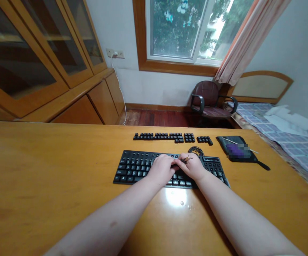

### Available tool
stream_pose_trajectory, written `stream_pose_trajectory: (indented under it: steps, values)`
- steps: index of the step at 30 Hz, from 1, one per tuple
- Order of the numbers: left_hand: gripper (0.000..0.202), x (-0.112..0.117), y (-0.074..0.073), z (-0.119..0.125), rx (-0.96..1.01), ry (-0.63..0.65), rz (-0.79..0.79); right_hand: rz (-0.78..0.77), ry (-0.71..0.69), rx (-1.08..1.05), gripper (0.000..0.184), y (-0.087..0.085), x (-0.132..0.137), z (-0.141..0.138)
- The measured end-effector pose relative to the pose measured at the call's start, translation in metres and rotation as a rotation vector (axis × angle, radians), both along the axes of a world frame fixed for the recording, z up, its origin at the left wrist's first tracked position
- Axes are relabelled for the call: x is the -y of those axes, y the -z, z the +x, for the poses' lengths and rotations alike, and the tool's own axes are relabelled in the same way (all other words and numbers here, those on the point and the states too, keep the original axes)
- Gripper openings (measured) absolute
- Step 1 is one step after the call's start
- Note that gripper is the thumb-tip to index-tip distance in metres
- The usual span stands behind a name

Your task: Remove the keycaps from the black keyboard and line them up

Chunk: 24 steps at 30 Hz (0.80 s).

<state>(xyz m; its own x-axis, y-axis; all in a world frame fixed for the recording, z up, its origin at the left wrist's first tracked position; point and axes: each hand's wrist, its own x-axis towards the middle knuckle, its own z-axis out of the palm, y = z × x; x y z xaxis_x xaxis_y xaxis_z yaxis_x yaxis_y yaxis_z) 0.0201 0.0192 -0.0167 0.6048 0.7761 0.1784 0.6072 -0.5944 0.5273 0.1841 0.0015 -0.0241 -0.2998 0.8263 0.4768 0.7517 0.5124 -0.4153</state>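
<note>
A black keyboard (135, 166) lies on the wooden table, and both hands meet over its middle. My right hand (192, 165) is closed around a thin brown stick-like tool (188, 158), whose end pokes out above the fingers. Against it, my left hand (163, 167) has its fingers bent together, touching the right fingertips; whatever they pinch is hidden. Behind the keyboard, loose black keycaps (167, 136) stand in rows, split into groups. The keyboard's coiled black cable (196, 150) rests at its back edge, just behind my right hand.
Right of the keycaps is a dark zip pouch (239, 156) with a purple patch and thin pale sticks on it. The wooden table (49, 177) ends at a far edge. Beyond stand an office chair (209, 99), a glass-fronted cabinet (87, 103) and a bed (289, 128).
</note>
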Motion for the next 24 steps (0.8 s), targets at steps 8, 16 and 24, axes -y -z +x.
stream_pose_trajectory:
  steps: [8, 16, 24]
  values:
    - [0.010, 0.0002, -0.0026, -0.0007, 0.006, 0.011, -0.003, -0.008, 0.015, -0.077, 0.025, -0.0005, -0.0002, -0.0020]
    - [0.017, -0.0004, -0.0014, -0.0012, 0.019, 0.020, 0.014, 0.017, 0.089, -0.147, 0.028, -0.0062, -0.0002, -0.0024]
    - [0.023, -0.0003, -0.0035, 0.0003, 0.006, -0.022, -0.043, -0.062, 0.134, -0.278, 0.028, -0.0090, -0.0028, 0.0022]
